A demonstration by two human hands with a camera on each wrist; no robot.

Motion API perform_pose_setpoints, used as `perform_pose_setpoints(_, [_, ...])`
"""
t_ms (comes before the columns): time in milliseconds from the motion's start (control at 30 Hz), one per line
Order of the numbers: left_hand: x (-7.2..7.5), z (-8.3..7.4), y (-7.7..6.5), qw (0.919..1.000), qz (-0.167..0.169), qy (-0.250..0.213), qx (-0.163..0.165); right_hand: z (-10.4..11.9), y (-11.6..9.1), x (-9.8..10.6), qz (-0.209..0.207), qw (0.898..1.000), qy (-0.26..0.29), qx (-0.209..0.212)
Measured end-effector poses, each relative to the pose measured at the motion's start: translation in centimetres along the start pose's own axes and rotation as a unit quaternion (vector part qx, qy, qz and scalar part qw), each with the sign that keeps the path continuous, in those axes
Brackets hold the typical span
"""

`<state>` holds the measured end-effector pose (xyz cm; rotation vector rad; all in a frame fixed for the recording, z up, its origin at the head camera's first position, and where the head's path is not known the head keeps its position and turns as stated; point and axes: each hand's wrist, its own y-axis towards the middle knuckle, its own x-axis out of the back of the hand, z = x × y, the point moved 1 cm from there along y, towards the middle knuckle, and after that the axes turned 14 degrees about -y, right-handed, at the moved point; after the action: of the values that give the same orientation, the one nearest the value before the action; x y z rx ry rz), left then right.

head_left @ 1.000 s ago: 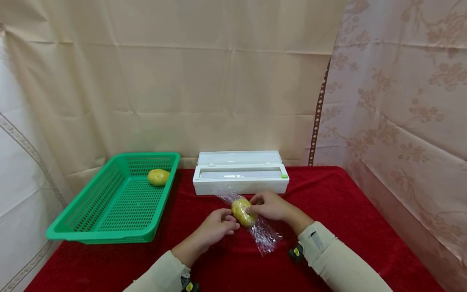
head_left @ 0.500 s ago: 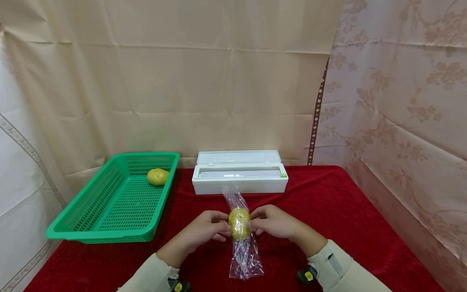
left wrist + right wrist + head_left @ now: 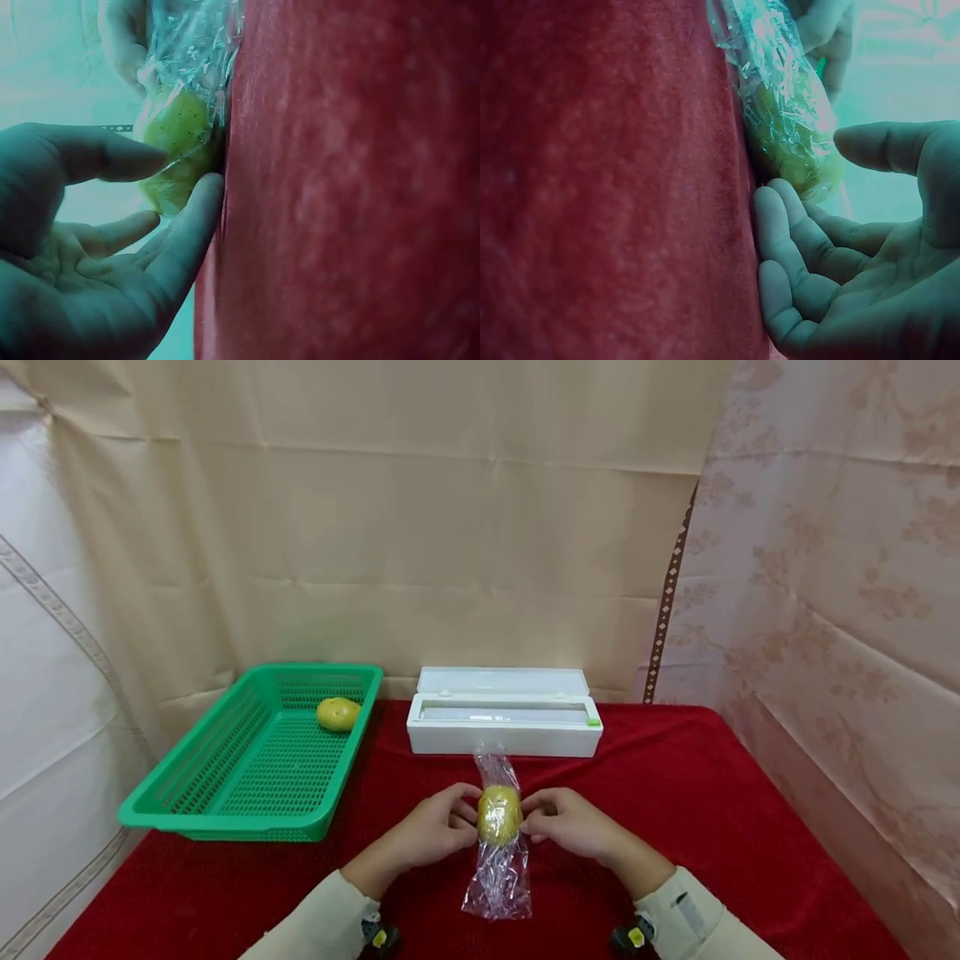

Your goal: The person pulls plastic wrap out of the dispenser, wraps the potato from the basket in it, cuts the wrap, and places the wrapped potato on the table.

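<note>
A yellow potato (image 3: 499, 815) lies in clear plastic film (image 3: 498, 881) on the red cloth, the film's loose ends reaching out beyond it front and back. On its left side my left hand (image 3: 440, 825) holds the potato lightly, thumb and fingertips at its end in the left wrist view. My right hand (image 3: 572, 823) is at the opposite side. In the right wrist view its thumb (image 3: 877, 146) reaches the film's edge, while the loosely bent fingers (image 3: 772, 217) lie low against the cloth beside the potato.
Behind the potato stands a white cling film box (image 3: 504, 742) with its lid (image 3: 502, 680) raised. To the left is a green basket (image 3: 318, 827) with another potato (image 3: 338, 714) in it. A beige curtain (image 3: 450, 527) hangs behind the red cloth (image 3: 675, 793).
The wrapped potato has turned from slanted to pointing straight front to back. My left hand has come up against its left side. The right thumb has drawn back from its top to its edge.
</note>
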<state>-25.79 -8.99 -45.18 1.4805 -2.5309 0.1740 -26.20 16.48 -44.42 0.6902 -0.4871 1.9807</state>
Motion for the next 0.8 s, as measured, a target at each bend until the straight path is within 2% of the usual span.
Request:
perform_pose_setpoints(167, [0.1, -0.2, -0.5, 0.9938, 0.028, 0.1, -0.039, -0.3, -0.2, -0.3, 0.007, 0.999, -0.028, 0.02])
perform_pose_setpoints(267, [0.1, -0.7, -0.8, 0.9837, 0.017, 0.172, -0.051, -0.3, -0.3, -0.2, 0.016, 0.998, -0.039, 0.036])
perform_pose_setpoints(367, [-0.1, -1.3, -1.0, 0.9625, 0.001, 0.265, -0.057, -0.2, -0.4, 0.0, 0.026, 0.997, -0.051, 0.052])
perform_pose_setpoints(500, [-0.8, -2.0, -1.3, 0.9269, -0.003, 0.368, -0.075, 0.0, -0.6, 0.2, 0.053, 0.994, -0.066, 0.065])
perform_pose_setpoints(567, [-1.0, -2.2, -1.3, 0.9189, 0.001, 0.385, -0.086, 0.0, -0.7, 0.2, 0.063, 0.992, -0.081, 0.071])
perform_pose_setpoints(633, [-1.0, -2.3, -1.2, 0.9182, 0.003, 0.385, -0.091, 0.2, -0.7, 0.2, 0.064, 0.99, -0.097, 0.076])
perform_pose_setpoints(800, [-0.9, -2.2, -1.0, 0.9319, 0.005, 0.353, -0.083, 0.7, -0.6, -0.3, 0.045, 0.982, -0.161, 0.083])
